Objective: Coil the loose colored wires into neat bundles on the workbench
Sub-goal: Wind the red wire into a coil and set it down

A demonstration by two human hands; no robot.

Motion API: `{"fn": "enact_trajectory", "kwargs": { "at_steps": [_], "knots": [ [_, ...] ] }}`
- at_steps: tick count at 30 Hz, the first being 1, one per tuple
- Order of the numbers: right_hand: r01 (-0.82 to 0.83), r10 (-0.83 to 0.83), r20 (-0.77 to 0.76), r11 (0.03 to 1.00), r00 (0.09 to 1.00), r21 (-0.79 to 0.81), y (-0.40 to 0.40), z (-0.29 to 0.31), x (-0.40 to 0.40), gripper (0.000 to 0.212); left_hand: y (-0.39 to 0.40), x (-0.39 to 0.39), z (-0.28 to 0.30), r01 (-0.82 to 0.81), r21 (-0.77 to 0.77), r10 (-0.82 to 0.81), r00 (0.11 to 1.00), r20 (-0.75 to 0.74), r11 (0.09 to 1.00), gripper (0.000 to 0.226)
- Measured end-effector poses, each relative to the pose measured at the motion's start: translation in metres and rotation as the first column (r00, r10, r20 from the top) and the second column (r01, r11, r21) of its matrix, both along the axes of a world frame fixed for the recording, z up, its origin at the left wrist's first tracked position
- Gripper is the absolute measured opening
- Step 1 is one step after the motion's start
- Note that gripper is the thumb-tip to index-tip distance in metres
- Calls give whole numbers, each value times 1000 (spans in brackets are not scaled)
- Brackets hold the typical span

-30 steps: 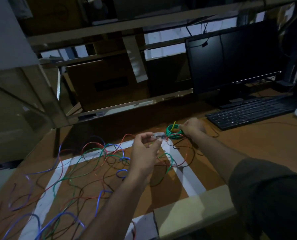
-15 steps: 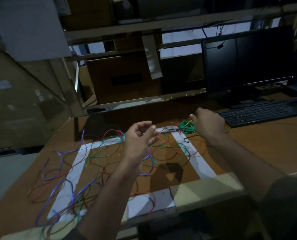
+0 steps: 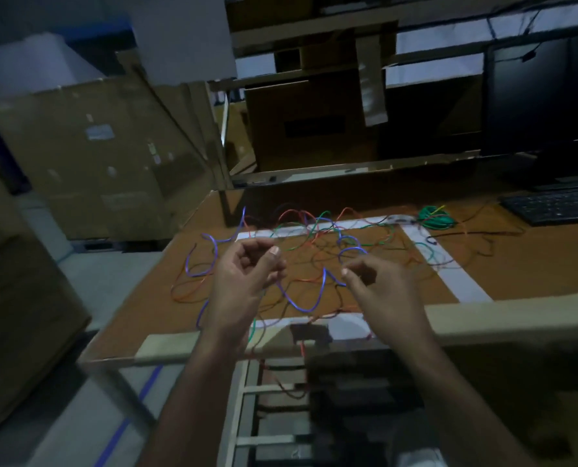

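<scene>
Loose red, green, blue and dark wires [image 3: 314, 244] lie tangled on the brown workbench [image 3: 503, 267] inside a white tape frame. A coiled green bundle [image 3: 434, 218] rests at the frame's far right corner. My left hand [image 3: 247, 278] and my right hand [image 3: 385, 294] hover over the near part of the bench, a palm's width apart. A blue wire [image 3: 302, 306] sags in a loop between them. Each hand pinches one side of it with curled fingers. The exact contact under the left fingers is partly hidden.
A black keyboard [image 3: 557, 205] and a dark monitor [image 3: 543, 96] stand at the far right. Large cardboard boxes [image 3: 95, 156] stand on the floor to the left. A padded strip [image 3: 516, 318] runs along the bench's near edge, with some wires hanging over it.
My right hand let go of the green bundle and came back toward the near edge. Both hands now hold a blue wire between them. The view has swung left and down.
</scene>
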State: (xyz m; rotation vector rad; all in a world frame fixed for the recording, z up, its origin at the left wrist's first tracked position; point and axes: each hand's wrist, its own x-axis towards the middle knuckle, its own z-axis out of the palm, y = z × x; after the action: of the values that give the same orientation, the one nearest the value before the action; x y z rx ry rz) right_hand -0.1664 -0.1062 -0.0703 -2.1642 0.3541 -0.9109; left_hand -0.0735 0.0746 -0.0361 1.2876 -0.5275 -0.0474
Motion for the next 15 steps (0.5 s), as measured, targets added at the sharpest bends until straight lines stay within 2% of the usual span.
{"fn": "enact_trajectory", "kwargs": {
  "at_steps": [2, 4, 7, 10, 12, 15],
  "knots": [
    [-122, 122, -18, 992, 992, 11, 18, -7, -13, 5, 16, -11, -9, 12, 10, -12, 1000, -6, 1000, 15],
    [-178, 171, -71, 978, 983, -112, 29, -17, -24, 5, 27, -20, -18, 22, 16, -22, 1000, -14, 1000, 14],
    [-70, 19, -158, 943, 987, -326, 24, -30, -33, 20, 37, -30, -30, 32, 26, -31, 999, -40, 999, 13],
    [-120, 14, -316, 941, 949, -317, 14, -39, -41, 32, 46, -37, -40, 41, 34, -39, 997, -60, 999, 14],
    [-151, 54, -301, 939, 952, -309, 13, -46, -44, 36, 54, -39, -44, 32, 26, -30, 996, -81, 999, 17],
    [-88, 23, -202, 944, 979, -319, 15, -49, -44, 33, 66, -38, -51, -6, 40, 10, 995, -100, 999, 27]
  ]
}}
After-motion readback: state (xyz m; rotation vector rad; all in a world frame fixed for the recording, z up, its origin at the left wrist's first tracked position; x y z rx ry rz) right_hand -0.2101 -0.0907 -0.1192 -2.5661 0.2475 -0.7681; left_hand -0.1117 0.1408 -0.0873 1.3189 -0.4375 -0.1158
